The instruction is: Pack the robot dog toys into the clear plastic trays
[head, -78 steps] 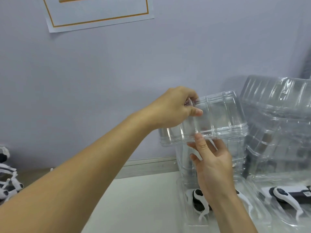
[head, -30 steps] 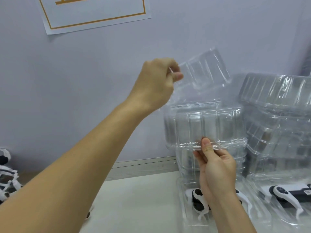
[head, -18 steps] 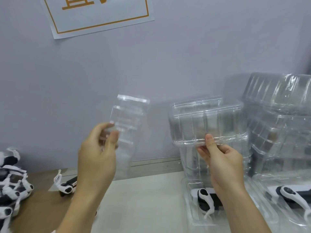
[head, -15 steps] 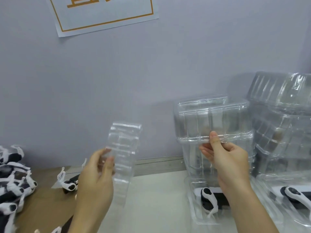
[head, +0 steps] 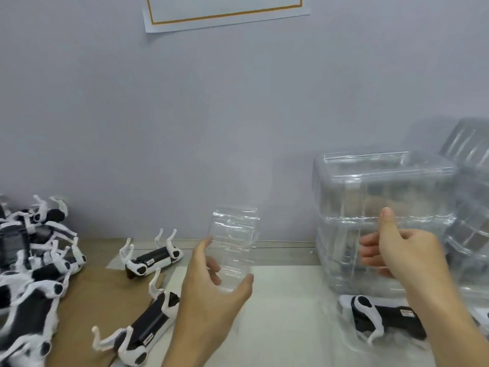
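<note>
A clear plastic tray (head: 232, 245) was in my left hand (head: 211, 287), held upright above the table's (head: 285, 313) white surface, thumb on its right edge and fingers curled round the left edge, so that hand was grasping the tray. It sat clear of everything else, roughly midway between the loose toys and the tray stack (head: 383, 221).

My right hand (head: 404, 255) was at the front of that stack, thumb pointing up against the rim of the upper trays and the fingers wrapped round behind the plastic, seen blurred through it; it was gripping the stack. The stack stood against the wall (head: 185, 115), and a second, taller pile of trays (head: 473, 207) stood just beside it at the right edge.

Below the stack, one black-and-white robot dog toy (head: 381, 319) lay on its side inside an open clear tray on the table, partly behind my right forearm.

To the left, two loose robot dogs lay on their backs, legs up: one (head: 152, 258) near the wall, one (head: 143, 332) closer to me, touching my left forearm in the picture. Whether they actually touched, I could not tell. A heap of more dogs (head: 31, 260) filled the far left on the brown board (head: 87, 300).

A white sheet with an orange border (head: 225, 11) hung on the wall above.
</note>
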The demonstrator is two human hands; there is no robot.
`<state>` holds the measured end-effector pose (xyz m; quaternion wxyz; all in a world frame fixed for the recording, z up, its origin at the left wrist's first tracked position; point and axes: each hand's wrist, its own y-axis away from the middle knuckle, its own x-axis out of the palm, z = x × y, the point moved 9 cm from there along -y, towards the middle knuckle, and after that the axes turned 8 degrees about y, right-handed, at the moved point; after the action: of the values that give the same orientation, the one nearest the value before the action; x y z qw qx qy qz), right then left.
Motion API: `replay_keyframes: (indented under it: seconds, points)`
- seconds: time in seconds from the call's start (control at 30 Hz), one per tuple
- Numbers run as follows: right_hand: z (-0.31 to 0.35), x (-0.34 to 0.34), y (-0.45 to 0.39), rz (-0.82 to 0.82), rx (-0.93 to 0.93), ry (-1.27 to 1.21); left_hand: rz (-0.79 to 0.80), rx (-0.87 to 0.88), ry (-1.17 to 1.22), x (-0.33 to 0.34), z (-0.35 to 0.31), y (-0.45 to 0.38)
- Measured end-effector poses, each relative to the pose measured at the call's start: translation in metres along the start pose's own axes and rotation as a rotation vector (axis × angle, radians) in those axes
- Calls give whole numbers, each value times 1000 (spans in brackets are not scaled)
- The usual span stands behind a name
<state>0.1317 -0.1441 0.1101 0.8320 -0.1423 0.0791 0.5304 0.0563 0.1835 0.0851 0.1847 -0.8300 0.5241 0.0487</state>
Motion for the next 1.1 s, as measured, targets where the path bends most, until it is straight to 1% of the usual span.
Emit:
replay_keyframes:
  seconds: [0.1, 0.2, 0.33, 0.43, 0.53, 0.6, 0.73, 0.83, 1.0, 1.1]
  points:
    - [1, 1, -4, 28, -2, 15, -20, 38, 52, -1, 2, -2]
    - [-1, 1, -8, 30, -6, -5, -43, 19, 141, -4, 6, -5]
    - [-8, 3, -12, 25, 16, -69, -59, -72, 380, -12, 20, -9]
    - [-11, 8, -13, 44, 45, -188, -58, -161, 531, -15, 34, -11]
    - [-11, 7, -11, 48, 32, -286, -41, -208, 638, -13, 40, -12]
    - [-10, 6, -9, 55, 12, -282, -32, -209, 666, -11, 39, -11]
    - [-5, 1, -5, 41, -40, -176, -6, -195, 644, -11, 39, -12]
    - [1, 0, -2, 20, -68, -97, -7, -169, 581, -14, 38, -12]
    - [5, 1, 0, -2, -69, -36, -3, -23, 318, -18, 17, -10]
    - [10, -2, 2, -20, -101, 65, -5, 45, 195, -17, 8, -10]
